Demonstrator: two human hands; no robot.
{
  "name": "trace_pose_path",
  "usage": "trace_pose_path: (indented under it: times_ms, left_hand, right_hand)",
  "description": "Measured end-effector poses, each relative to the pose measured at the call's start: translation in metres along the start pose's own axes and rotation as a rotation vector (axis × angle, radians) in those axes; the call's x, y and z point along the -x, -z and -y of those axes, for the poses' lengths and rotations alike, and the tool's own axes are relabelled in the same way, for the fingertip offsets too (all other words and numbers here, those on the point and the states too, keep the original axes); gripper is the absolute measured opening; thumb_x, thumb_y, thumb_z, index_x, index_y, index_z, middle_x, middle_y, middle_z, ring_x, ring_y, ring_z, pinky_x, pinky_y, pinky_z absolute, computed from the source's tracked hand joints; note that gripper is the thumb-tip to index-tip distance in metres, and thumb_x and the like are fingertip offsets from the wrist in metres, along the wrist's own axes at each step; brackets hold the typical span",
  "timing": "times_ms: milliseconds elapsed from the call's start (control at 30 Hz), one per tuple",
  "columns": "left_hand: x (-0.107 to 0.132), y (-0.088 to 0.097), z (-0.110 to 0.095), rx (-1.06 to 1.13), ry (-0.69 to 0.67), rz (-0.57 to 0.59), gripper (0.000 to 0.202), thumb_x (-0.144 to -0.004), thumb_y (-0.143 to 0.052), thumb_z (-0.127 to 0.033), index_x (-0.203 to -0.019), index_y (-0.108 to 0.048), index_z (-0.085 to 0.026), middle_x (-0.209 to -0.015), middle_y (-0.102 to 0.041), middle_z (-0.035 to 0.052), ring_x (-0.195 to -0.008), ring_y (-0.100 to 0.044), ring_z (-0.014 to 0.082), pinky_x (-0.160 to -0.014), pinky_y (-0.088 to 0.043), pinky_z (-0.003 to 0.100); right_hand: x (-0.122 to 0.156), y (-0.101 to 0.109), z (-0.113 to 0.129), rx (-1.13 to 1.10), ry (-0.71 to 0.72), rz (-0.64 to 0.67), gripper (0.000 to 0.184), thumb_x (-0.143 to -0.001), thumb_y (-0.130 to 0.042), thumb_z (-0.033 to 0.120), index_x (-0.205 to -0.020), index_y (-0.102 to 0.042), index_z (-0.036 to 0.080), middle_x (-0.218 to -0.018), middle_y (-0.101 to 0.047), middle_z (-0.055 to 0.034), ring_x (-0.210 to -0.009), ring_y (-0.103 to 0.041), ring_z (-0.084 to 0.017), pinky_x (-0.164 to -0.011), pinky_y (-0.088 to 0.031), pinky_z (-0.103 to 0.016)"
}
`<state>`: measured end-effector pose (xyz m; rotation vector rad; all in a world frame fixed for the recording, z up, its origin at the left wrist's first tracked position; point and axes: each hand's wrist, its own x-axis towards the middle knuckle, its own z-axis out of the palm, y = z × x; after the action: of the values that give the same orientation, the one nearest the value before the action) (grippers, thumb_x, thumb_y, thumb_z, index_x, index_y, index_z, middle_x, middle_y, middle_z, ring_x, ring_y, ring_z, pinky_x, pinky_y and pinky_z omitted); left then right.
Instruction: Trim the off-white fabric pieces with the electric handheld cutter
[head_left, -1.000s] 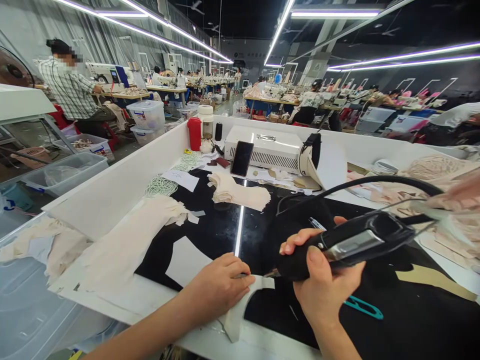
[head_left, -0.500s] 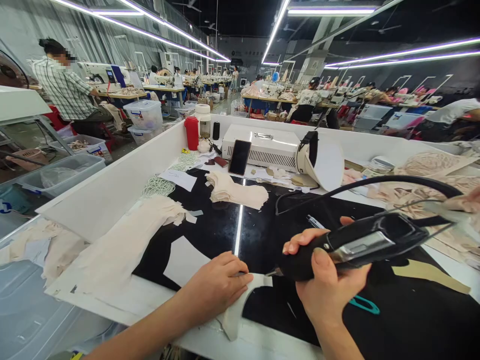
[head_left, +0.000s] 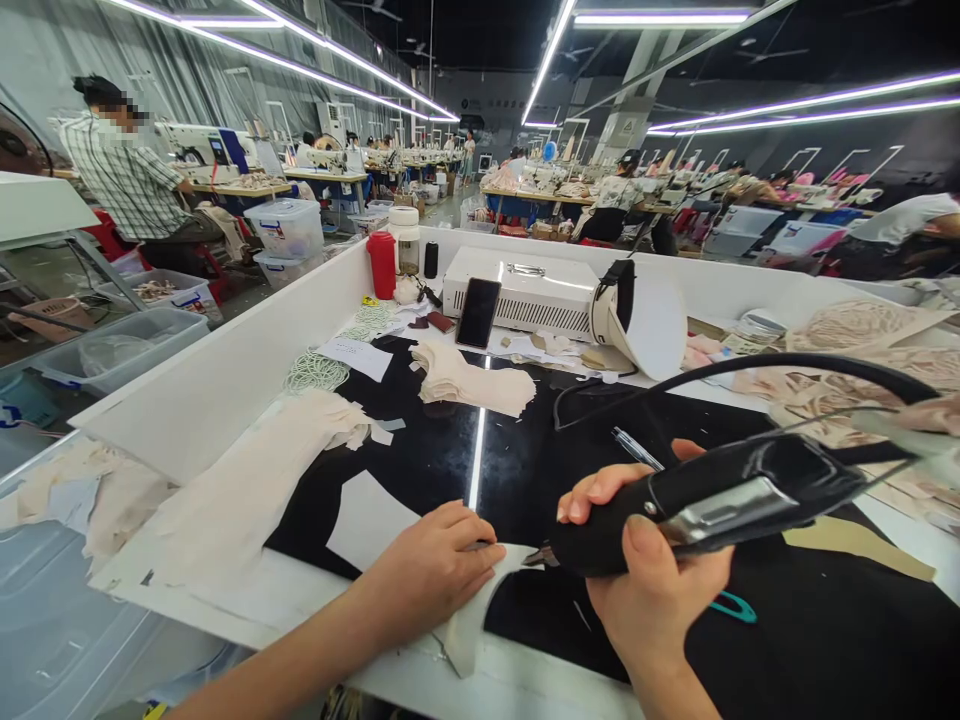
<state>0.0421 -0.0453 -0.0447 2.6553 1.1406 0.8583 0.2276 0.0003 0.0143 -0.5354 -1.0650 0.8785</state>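
Observation:
My right hand [head_left: 645, 590] is wrapped round a black corded hand tool [head_left: 712, 500], whose tip touches a curved white fabric piece [head_left: 469, 620] at the near edge of the black worktop [head_left: 517, 470]. My left hand [head_left: 431, 570] lies on that white piece with its fingers curled, pressing it down. The tool's thick black cable [head_left: 787, 365] arcs away to the right.
A stack of cream fabric pieces [head_left: 465, 385], a phone [head_left: 478, 312] leaning on a white machine box [head_left: 525, 290], a red bottle [head_left: 382, 265], a pen [head_left: 636, 449] and teal snips [head_left: 731, 605] are on the bench. White side walls [head_left: 225, 370] enclose it. Other people work at far tables.
My right hand and the tool have shifted slightly left and down along the white piece. My left hand has stayed put.

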Motion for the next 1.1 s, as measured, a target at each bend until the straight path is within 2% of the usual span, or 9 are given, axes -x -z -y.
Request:
trace_pose_path:
  times_ms: [200, 367, 533, 900, 1000, 1100]
  left_hand:
    - [0.0, 0.001, 0.0, 0.011, -0.002, 0.004, 0.019, -0.105, -0.058, -0.015, -0.119, -0.07, -0.013, -0.11, -0.07, 0.0069, -0.101, -0.066, 0.0211, -0.105, -0.059, 0.043]
    - [0.0, 0.001, 0.0, -0.001, -0.004, 0.002, 0.019, -0.106, -0.056, -0.016, -0.118, -0.071, -0.014, -0.109, -0.07, 0.0069, -0.1, -0.066, 0.0213, -0.104, -0.059, 0.044]
    - [0.0, -0.001, 0.0, -0.013, -0.013, -0.014, 0.021, -0.109, -0.052, -0.018, -0.118, -0.07, -0.014, -0.109, -0.07, 0.0068, -0.101, -0.066, 0.0214, -0.105, -0.059, 0.043]
    - [0.001, 0.001, -0.001, -0.046, -0.023, 0.005, 0.02, -0.109, -0.053, -0.017, -0.123, -0.066, -0.016, -0.112, -0.069, 0.008, -0.104, -0.068, 0.0204, -0.108, -0.057, 0.045]
    - [0.006, 0.002, -0.008, -0.085, 0.021, -0.009, 0.026, -0.105, -0.055, -0.009, -0.129, -0.062, -0.012, -0.121, -0.066, 0.0125, -0.113, -0.066, 0.0238, -0.102, -0.061, 0.041]
    - [0.013, 0.004, -0.017, -0.059, 0.109, 0.034, 0.038, -0.098, -0.057, 0.001, -0.134, -0.058, -0.012, -0.128, -0.064, 0.0141, -0.115, -0.065, 0.0256, -0.097, -0.062, 0.038]
  right_hand:
    - [0.008, 0.0, -0.006, 0.03, -0.013, 0.047, 0.051, -0.09, -0.075, 0.026, -0.135, -0.053, 0.033, -0.082, -0.068, 0.0053, -0.061, -0.065, -0.015, -0.059, -0.058, -0.035]
    - [0.005, 0.001, -0.001, 0.046, -0.033, 0.025, 0.05, -0.089, -0.075, 0.024, -0.134, -0.053, 0.033, -0.081, -0.069, 0.0057, -0.06, -0.065, -0.016, -0.059, -0.058, -0.036]
    - [-0.001, 0.005, 0.003, 0.024, 0.015, -0.029, 0.053, -0.085, -0.079, 0.026, -0.133, -0.056, 0.032, -0.078, -0.069, 0.0061, -0.058, -0.063, -0.015, -0.056, -0.058, -0.032]
    - [0.002, 0.008, -0.001, 0.089, 0.0, -0.022, 0.05, -0.089, -0.075, 0.023, -0.133, -0.054, 0.033, -0.08, -0.069, 0.0055, -0.06, -0.065, -0.015, -0.059, -0.059, -0.035]
    - [0.004, 0.009, 0.002, 0.102, -0.006, -0.028, 0.05, -0.089, -0.076, 0.025, -0.132, -0.053, 0.032, -0.081, -0.068, 0.0054, -0.061, -0.065, -0.016, -0.06, -0.059, -0.036]
    - [0.008, 0.01, 0.005, 0.109, -0.003, -0.027, 0.053, -0.088, -0.077, 0.023, -0.135, -0.052, 0.032, -0.082, -0.068, 0.0054, -0.061, -0.065, -0.016, -0.061, -0.059, -0.036]
